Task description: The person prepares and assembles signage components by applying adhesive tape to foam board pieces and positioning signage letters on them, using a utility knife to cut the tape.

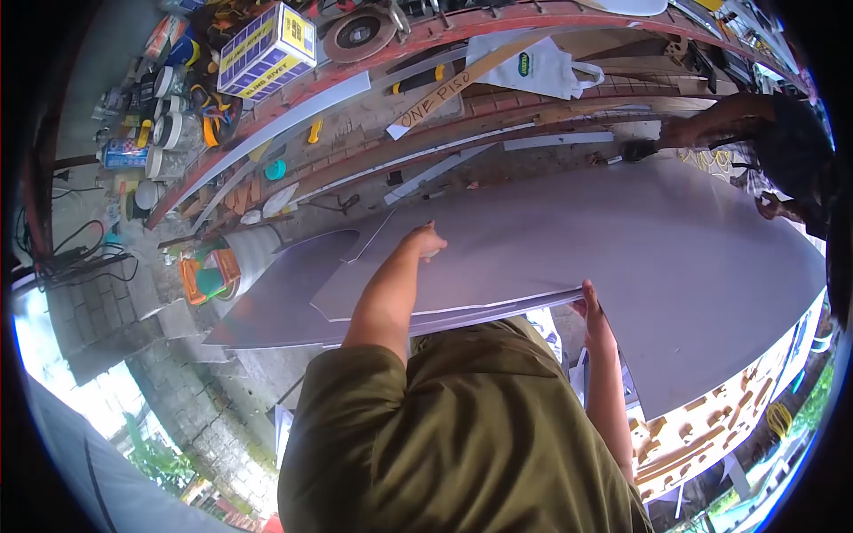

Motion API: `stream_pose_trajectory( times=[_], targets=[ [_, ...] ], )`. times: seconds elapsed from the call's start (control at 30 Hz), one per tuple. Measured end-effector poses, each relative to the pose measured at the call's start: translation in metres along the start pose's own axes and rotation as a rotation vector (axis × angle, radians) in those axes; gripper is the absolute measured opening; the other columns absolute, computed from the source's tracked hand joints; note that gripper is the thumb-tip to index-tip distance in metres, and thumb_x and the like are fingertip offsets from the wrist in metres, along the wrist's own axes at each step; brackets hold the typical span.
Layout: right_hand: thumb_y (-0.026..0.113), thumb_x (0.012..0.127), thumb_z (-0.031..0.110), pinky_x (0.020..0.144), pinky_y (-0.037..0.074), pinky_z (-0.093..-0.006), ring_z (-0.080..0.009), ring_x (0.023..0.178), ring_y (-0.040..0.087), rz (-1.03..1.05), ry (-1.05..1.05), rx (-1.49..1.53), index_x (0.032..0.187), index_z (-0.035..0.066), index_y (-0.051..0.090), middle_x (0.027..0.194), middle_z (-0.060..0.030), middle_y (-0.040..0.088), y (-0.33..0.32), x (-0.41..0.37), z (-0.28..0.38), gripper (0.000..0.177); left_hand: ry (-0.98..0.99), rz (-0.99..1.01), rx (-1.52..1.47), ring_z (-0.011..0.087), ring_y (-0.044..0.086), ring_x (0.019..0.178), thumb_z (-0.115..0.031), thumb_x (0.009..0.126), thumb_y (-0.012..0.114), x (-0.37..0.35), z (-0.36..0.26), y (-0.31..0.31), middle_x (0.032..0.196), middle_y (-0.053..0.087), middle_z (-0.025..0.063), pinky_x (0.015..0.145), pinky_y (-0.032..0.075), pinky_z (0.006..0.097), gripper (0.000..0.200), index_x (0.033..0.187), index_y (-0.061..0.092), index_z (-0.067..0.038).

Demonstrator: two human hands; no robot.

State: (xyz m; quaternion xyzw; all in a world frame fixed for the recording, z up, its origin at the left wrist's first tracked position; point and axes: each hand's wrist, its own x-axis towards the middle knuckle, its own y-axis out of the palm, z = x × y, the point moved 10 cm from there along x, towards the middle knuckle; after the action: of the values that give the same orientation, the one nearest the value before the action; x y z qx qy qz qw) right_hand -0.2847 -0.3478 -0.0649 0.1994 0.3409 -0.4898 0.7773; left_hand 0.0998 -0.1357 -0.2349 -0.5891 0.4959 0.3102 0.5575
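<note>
A large grey sheet [533, 240] spreads before me, with a straight cut corner toward my body and layered edges along the near side. My left hand [425, 241] is over its left part, fingers curled together; what they hold, if anything, I cannot make out. At the near edge, my right hand [590, 311] grips the sheet, thumb at the top and fingers partly hidden below. A thin pale strip or cut line [371, 238] shows just left of my left hand.
A co-worker in dark clothing [795, 147] stands at the right, one hand [775, 209] by the sheet. Behind it are red metal rails, a wooden strip marked "ONE PISO" [435, 102], a white bag [533, 67] and a blind rivet box [267, 51]. Jars [173, 131] stand at the left.
</note>
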Motion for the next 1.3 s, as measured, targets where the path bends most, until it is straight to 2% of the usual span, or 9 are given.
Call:
stream_pose_trajectory(
  times=[0.17, 0.43, 0.63, 0.7, 0.77, 0.83, 0.9, 1.1, 1.3],
  targets=[
    [0.066, 0.100, 0.042, 0.095, 0.056, -0.0410, -0.0235, 0.095, 0.067, -0.021, -0.005, 0.033, 0.105, 0.001, 0.065, 0.098, -0.0108, 0.064, 0.003, -0.004, 0.010, 0.042, 0.024, -0.067, -0.057, 0.0275, 0.073, 0.078, -0.026, 0.083, 0.073, 0.023, -0.006, 0.004, 0.138, 0.061, 0.0164, 0.061, 0.061, 0.0351, 0.099, 0.164, 0.017, -0.011],
    [0.065, 0.101, 0.040, 0.094, 0.056, -0.0405, -0.0226, 0.093, 0.066, 0.003, -0.037, 0.022, 0.106, 0.001, 0.065, 0.097, -0.0098, 0.065, 0.003, -0.003, 0.013, 0.039, 0.148, -0.015, -0.044, 0.0255, 0.073, 0.072, -0.034, 0.087, 0.070, -0.005, -0.012, 0.001, 0.128, 0.067, 0.0168, 0.068, 0.061, 0.0344, 0.083, 0.159, 0.033, -0.012],
    [0.066, 0.100, 0.041, 0.097, 0.055, -0.0412, -0.0250, 0.101, 0.067, -0.059, 0.051, -0.005, 0.108, 0.000, 0.065, 0.103, -0.0138, 0.066, 0.000, -0.007, 0.004, 0.042, 0.192, -0.107, -0.039, 0.0243, 0.071, 0.064, -0.040, 0.091, 0.068, -0.049, 0.023, -0.001, 0.088, 0.075, 0.0128, 0.074, 0.058, 0.0374, 0.071, 0.151, 0.047, -0.010],
    [0.066, 0.100, 0.042, 0.099, 0.054, -0.0418, -0.0263, 0.105, 0.066, -0.109, 0.100, -0.036, 0.109, -0.001, 0.066, 0.105, -0.0149, 0.066, -0.010, -0.004, -0.011, 0.044, 0.220, -0.124, -0.124, 0.0246, 0.070, 0.061, -0.047, 0.089, 0.071, -0.074, 0.024, -0.007, 0.085, 0.074, 0.0133, 0.074, 0.058, 0.0381, 0.074, 0.150, 0.049, -0.011],
    [0.066, 0.099, 0.044, 0.102, 0.053, -0.0430, -0.0276, 0.108, 0.065, -0.089, 0.086, -0.040, 0.112, -0.003, 0.065, 0.109, -0.0165, 0.066, -0.013, 0.000, -0.018, 0.048, 0.218, -0.065, -0.049, 0.0272, 0.073, 0.081, -0.055, 0.087, 0.072, -0.101, 0.017, -0.009, 0.099, 0.074, 0.0156, 0.083, 0.057, 0.0398, 0.079, 0.150, 0.049, -0.014],
    [0.066, 0.099, 0.046, 0.105, 0.052, -0.0445, -0.0288, 0.110, 0.065, -0.035, 0.062, -0.034, 0.117, -0.006, 0.064, 0.114, -0.0185, 0.066, -0.013, 0.003, -0.024, 0.055, 0.458, -0.256, 0.161, 0.0312, 0.068, 0.109, -0.062, 0.082, 0.075, -0.116, 0.013, -0.010, 0.122, 0.068, 0.0192, 0.097, 0.053, 0.0417, 0.084, 0.150, 0.051, -0.019],
    [0.065, 0.099, 0.046, 0.105, 0.052, -0.0439, -0.0294, 0.111, 0.065, -0.075, 0.022, 0.004, 0.118, -0.007, 0.062, 0.118, -0.0191, 0.064, -0.005, -0.012, -0.002, 0.056, 0.393, -0.126, 0.232, 0.0354, 0.058, 0.125, -0.067, 0.076, 0.077, -0.165, -0.008, -0.009, 0.135, 0.058, 0.0206, 0.106, 0.048, 0.0436, 0.089, 0.149, 0.052, -0.023],
    [0.065, 0.099, 0.048, 0.103, 0.052, -0.0428, -0.0290, 0.110, 0.065, -0.019, -0.026, 0.036, 0.118, -0.007, 0.062, 0.118, -0.0191, 0.065, -0.006, -0.011, -0.011, 0.058, 0.498, -0.055, 0.457, 0.0338, 0.062, 0.115, -0.058, 0.069, 0.086, -0.253, -0.032, 0.011, 0.121, 0.057, 0.0138, 0.098, 0.051, 0.0432, 0.090, 0.147, 0.054, -0.027],
    [0.063, 0.101, 0.046, 0.100, 0.053, -0.0416, -0.0260, 0.105, 0.065, -0.035, -0.052, 0.022, 0.111, -0.005, 0.066, 0.107, -0.0154, 0.068, -0.007, -0.023, -0.009, 0.052, 0.572, -0.007, 0.605, 0.0337, 0.061, 0.116, -0.040, 0.065, 0.091, -0.256, -0.026, 0.038, 0.127, 0.053, 0.0145, 0.098, 0.051, 0.0445, 0.088, 0.144, 0.055, -0.024]
  ],
)
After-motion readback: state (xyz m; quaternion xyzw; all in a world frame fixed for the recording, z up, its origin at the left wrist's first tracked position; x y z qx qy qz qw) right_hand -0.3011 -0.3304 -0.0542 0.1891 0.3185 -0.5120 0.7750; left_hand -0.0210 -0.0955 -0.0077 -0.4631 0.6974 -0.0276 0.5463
